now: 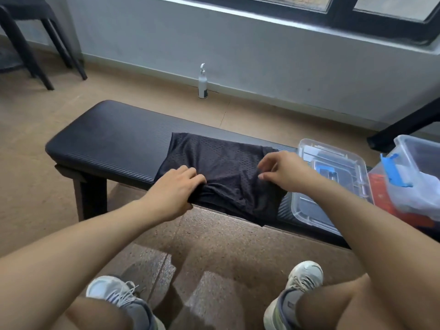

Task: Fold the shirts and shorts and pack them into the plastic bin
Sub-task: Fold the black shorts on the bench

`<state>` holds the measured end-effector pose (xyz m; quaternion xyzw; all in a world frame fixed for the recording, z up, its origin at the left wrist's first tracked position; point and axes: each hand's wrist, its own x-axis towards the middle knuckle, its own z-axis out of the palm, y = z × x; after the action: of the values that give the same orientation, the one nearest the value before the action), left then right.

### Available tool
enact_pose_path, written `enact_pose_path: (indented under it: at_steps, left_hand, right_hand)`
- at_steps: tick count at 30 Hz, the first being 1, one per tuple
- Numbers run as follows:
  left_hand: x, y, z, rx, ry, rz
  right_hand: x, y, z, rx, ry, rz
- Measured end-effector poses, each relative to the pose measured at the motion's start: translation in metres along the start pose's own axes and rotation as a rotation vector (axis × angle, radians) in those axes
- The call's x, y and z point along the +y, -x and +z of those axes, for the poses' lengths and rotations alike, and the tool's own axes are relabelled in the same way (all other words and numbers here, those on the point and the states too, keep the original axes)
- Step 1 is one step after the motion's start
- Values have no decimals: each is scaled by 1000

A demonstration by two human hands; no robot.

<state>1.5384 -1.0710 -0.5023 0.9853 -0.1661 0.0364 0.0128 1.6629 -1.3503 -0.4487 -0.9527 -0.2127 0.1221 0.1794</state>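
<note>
Black padded vinyl covers the bench point(107, 129), the landmark here, running long from left to right across the floor. One dark mesh garment point(221, 167), shirt or shorts not clear, lies flat on the bench's middle, its near part hanging over the bench's front edge toward the person. One clear lid point(333, 182) rests on the bench's right end, just beside the garment, and one clear bin point(414, 163) with a blue latch sits past that end, holding pale cloth; an orange item lies under or beside it. Two hands work the garment: the left hand point(173, 186) grips a bunched fold at the garment's near left corner, fingers curled into the cloth, while the right hand point(283, 172) hovers at its right edge, fingers bent in a loose pinch; whether it has cloth cannot be told. The bin lies to the right of both grips, so the right hand is nearer for packing. One white bottle point(202, 83) stands on the floor beyond the bench, by the wall.
</note>
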Motion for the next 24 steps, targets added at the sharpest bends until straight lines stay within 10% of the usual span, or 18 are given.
enact_pose_path:
  at_steps: [5,14,24]
  left_hand:
    - [-13,-4,1,52,32,54]
    - [-52,0,-11,-87,117,-44]
    - [-67,-13,-29,-225,304,-140]
  right_hand:
    - [23,-31,2,172,-61,197]
    - [27,-61,-1,-80,151,86]
    - [29,-35,-16,-59,-441,251]
